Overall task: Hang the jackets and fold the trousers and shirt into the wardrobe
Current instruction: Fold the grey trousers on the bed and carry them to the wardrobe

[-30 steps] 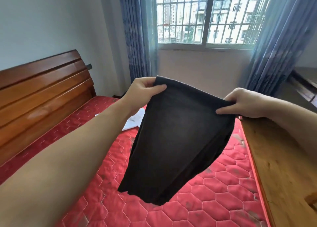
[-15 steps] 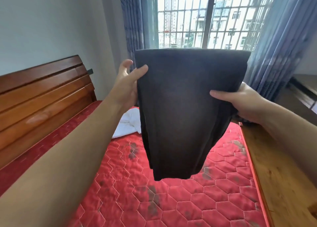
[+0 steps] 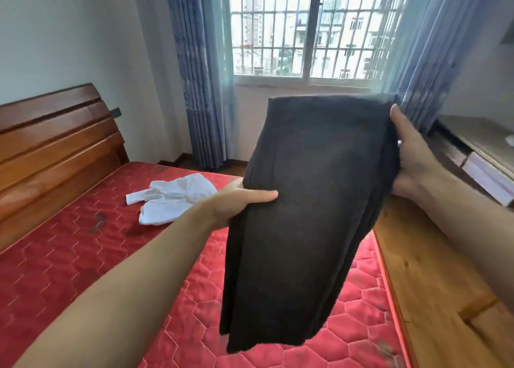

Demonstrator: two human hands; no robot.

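Observation:
Folded dark trousers (image 3: 306, 200) hang in the air in front of me, above the red mattress (image 3: 83, 256). My left hand (image 3: 239, 198) grips their left edge about halfway down, thumb across the front. My right hand (image 3: 409, 156) holds the right edge higher up, with the fingers behind the cloth. A crumpled white shirt (image 3: 172, 198) lies on the mattress beyond my left arm. No jackets or wardrobe are in view.
A wooden headboard (image 3: 55, 150) runs along the left. The wooden bed frame (image 3: 434, 284) borders the mattress on the right. A low cabinet with drawers (image 3: 478, 159) stands at the far right. Blue curtains (image 3: 200, 75) flank a barred window (image 3: 306, 28) ahead.
The trousers have been folded over once more and turned to the right. My left hand dropped from the top corner to the mid left edge; the white shirt now shows fully.

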